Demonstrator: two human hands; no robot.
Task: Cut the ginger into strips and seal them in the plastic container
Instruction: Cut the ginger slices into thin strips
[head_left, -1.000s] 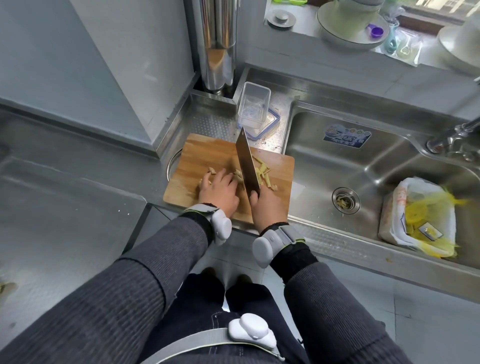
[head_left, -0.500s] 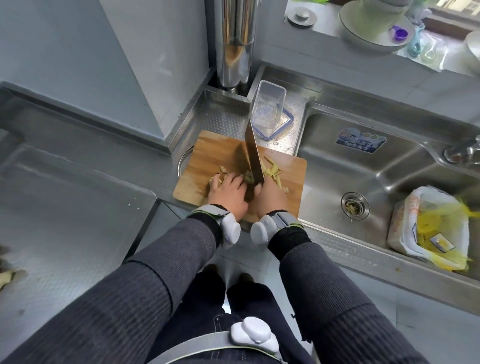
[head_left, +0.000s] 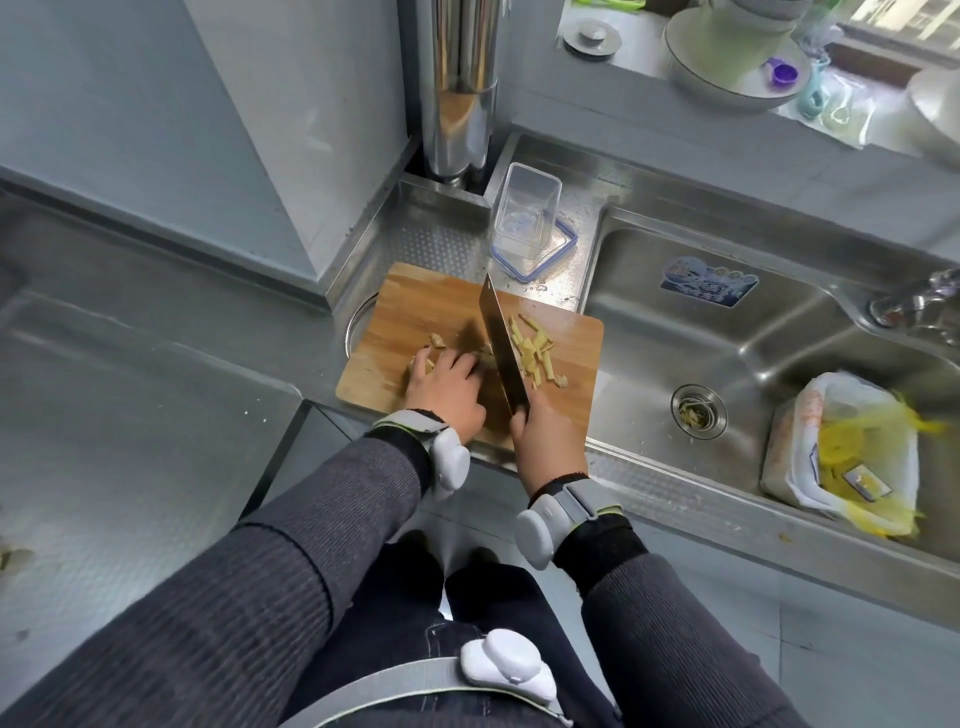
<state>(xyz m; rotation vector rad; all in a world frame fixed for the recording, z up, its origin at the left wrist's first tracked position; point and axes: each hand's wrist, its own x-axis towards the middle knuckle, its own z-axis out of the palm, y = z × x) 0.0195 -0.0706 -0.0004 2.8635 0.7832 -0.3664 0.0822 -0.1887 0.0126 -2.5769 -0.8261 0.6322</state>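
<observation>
Ginger (head_left: 436, 343) lies near the middle of the wooden board (head_left: 410, 312), mostly hidden under the left hand (head_left: 449, 395), whose fingers (head_left: 457, 364) are bent down over it and hold it to the wood. Just right of those fingers stands the knife (head_left: 503, 353), its blade on edge and running away from the person, tip toward the board's far edge; whether the edge touches the wood cannot be told. The right hand (head_left: 545, 436) grips the knife at the board's near edge, fingers wrapped round the handle and hiding it. Cut strips (head_left: 535, 353) lie in a loose heap on the board, right of the blade. Beyond the board's far edge a clear container (head_left: 525, 218) stands open on its blue-rimmed lid (head_left: 566, 243), on the wet steel bench (head_left: 156, 395). Right of the board is the sink (head_left: 779, 332), with scraps in its drain (head_left: 698, 410) and a bag (head_left: 852, 457) of yellow waste at its right end. A shiny pipe (head_left: 460, 93) rises behind the container.
</observation>
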